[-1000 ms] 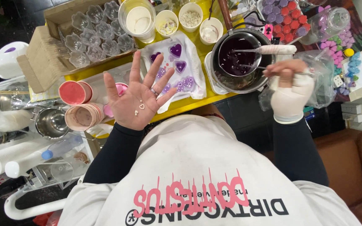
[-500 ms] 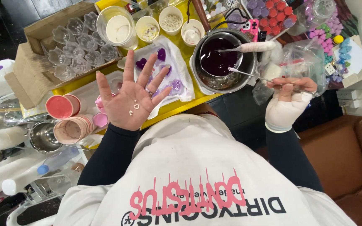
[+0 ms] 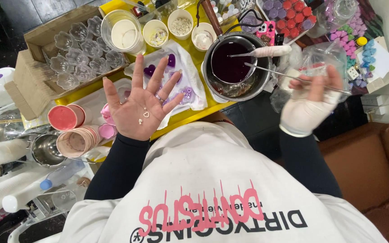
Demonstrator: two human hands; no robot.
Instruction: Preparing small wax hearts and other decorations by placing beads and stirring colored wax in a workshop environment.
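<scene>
Gold charms (image 3: 143,115) lie on your left hand (image 3: 141,105), held flat and wide over the yellow bench (image 3: 190,112), while your gloved right hand (image 3: 309,105), risen since a second ago, pinches thin tweezers (image 3: 289,76) beside the pot (image 3: 235,67).

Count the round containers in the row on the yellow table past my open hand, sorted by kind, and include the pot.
Large clear tub with white filling: 1
Small white cups: 3
Metal pot of dark purple liquid: 1
Total: 5
</scene>
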